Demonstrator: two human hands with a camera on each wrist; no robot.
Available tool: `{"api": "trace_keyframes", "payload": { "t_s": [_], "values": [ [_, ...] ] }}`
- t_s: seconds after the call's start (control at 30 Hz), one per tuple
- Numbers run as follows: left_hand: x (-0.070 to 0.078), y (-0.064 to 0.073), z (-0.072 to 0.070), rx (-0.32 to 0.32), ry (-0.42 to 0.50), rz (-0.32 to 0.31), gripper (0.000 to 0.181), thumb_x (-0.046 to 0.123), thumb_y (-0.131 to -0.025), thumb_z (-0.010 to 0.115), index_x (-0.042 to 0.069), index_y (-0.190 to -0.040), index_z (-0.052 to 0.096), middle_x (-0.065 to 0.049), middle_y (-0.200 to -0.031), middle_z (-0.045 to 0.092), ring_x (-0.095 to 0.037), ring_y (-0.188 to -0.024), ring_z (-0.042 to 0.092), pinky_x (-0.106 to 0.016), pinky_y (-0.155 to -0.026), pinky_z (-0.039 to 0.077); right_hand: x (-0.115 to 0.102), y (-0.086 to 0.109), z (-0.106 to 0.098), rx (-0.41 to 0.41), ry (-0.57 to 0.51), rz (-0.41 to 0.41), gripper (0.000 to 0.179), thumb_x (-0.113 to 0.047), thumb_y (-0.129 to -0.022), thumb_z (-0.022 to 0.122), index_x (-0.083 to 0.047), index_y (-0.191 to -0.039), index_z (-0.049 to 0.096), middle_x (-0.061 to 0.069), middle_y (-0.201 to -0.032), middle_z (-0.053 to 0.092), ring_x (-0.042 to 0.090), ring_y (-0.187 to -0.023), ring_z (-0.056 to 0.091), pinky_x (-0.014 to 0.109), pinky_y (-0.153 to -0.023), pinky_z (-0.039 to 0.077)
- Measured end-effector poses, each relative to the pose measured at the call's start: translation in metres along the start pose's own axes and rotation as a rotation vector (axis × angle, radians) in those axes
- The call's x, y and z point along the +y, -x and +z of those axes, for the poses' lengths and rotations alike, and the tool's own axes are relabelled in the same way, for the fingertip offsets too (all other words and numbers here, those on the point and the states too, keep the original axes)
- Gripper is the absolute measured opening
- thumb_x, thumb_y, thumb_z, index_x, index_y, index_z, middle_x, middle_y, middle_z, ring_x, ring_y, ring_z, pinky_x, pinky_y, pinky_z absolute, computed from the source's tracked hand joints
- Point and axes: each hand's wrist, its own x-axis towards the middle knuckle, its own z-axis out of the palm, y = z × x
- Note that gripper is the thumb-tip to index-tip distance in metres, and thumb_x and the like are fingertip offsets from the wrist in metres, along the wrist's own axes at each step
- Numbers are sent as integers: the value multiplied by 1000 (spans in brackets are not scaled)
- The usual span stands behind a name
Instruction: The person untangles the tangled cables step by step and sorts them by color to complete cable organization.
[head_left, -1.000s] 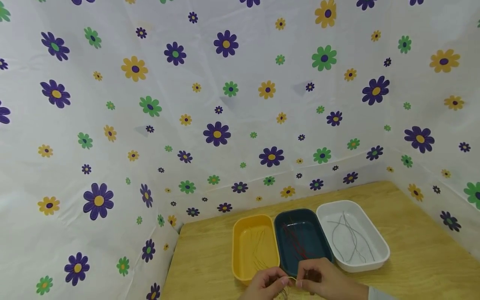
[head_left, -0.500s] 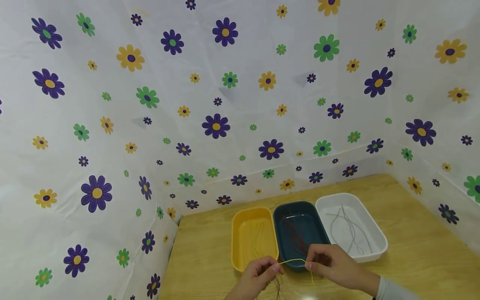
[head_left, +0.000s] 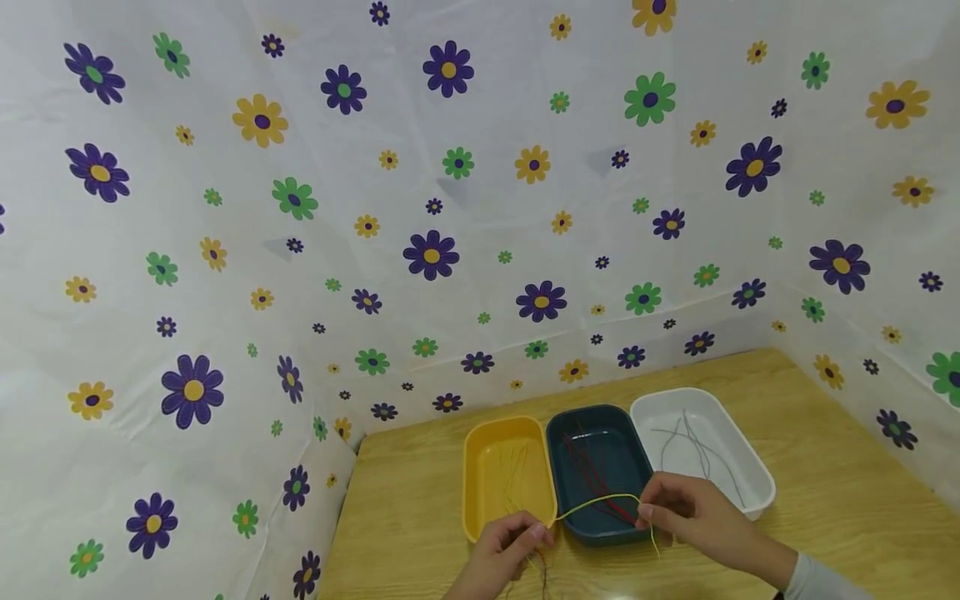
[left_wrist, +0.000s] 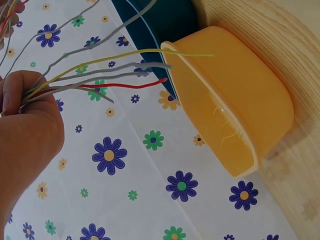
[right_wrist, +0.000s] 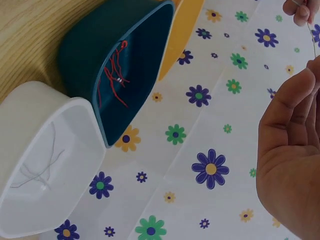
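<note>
My left hand (head_left: 501,550) grips a loose bundle of thin wires near the front of the yellow tray (head_left: 472,479). From its fingers in the left wrist view fan out grey wires (left_wrist: 102,42), a red wire (left_wrist: 132,86) and a yellow wire end (left_wrist: 145,51). A yellow wire (head_left: 600,499) arcs between both hands, across the dark blue tray (head_left: 600,533). My right hand (head_left: 697,521) pinches this wire at the dark tray's right front corner, with a short end hanging below the fingers. The right fingertips are partly cut off in the right wrist view.
Red wires (right_wrist: 114,85) lie in the dark tray and grey wires (right_wrist: 50,165) in the white tray (head_left: 752,458) to its right. Thin yellow wires (left_wrist: 230,136) lie in the yellow tray. The trays stand side by side on a wooden table (head_left: 405,500), backed by flowered sheeting (head_left: 480,283).
My hands have moved apart, the right one rightward and up, the left one slightly left. More of the yellow wire now shows between them. The trays have stayed in place.
</note>
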Motion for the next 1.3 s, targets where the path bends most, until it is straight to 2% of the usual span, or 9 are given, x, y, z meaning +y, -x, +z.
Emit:
{"api": "trace_keyframes", "payload": {
  "t_s": [0.2,0.3,0.43,0.57,0.8,0.93,1.03,1.23,1.3],
  "values": [
    [0,2,-3,41,37,-35,47,29,-109,55,-17,-115,59,9,-96,67,0,-50,35,-16,-50,33,4,7,-11,-66,-77,-2,8,-4,-106,55,-3,-106,63,-3,-90,75,19,-63,67,32,-54,55],
    [-1,3,-3,67,55,-48,46,29,-108,57,-17,-114,59,6,-96,66,-1,-50,35,-16,-50,32,6,9,-16,-67,-31,-11,9,-5,-106,57,-4,-107,65,-6,-90,73,13,-64,64,31,-56,56],
    [-1,5,-5,84,57,-57,46,27,-107,59,-18,-113,59,5,-94,66,-2,-51,35,-17,-50,32,10,13,-21,-22,123,-67,14,-5,-103,61,-11,-107,72,-12,-89,70,4,-68,60,26,-58,52],
    [-2,7,-7,76,13,-60,42,24,-105,61,-18,-109,62,6,-84,64,-3,-51,36,-17,-50,33,18,16,-23,-3,300,-207,23,-2,-100,65,-21,-109,75,-15,-88,68,-3,-67,52,20,-55,47],
    [-11,10,-12,3,-54,-6,40,20,-104,63,-19,-101,67,12,-79,67,2,-62,49,-14,-61,41,30,21,-20,-62,515,-339,26,-6,-96,72,-29,-107,75,-19,-86,60,-13,-67,44,11,-56,40],
    [-14,8,-8,14,-108,41,37,20,-102,65,-15,-94,71,-14,-80,73,3,-61,49,-14,-60,41,33,17,-18,-94,734,-441,22,-11,-90,79,-32,-97,74,-21,-84,56,-17,-67,43,4,-57,33],
    [-14,5,-3,31,-145,43,31,17,-99,66,-12,-90,73,-30,-79,68,3,-55,44,-14,-55,37,35,16,-20,-136,812,-475,19,-15,-89,80,-32,-94,73,-21,-85,57,-17,-69,46,3,-57,33],
    [-10,-2,-1,47,-86,-26,29,12,-99,63,-16,-94,71,3,-81,72,2,-65,52,-15,-62,42,35,19,-23,-105,785,-393,18,-15,-91,79,-32,-94,73,-23,-84,56,-17,-65,41,4,-55,31],
    [-8,-4,-1,63,-71,-30,31,13,-101,62,-17,-98,70,6,-84,72,0,-70,58,-17,-68,45,33,18,-21,-65,806,-365,19,-16,-90,79,-33,-91,73,-25,-83,56,-16,-63,38,6,-54,29]
  ]
}}
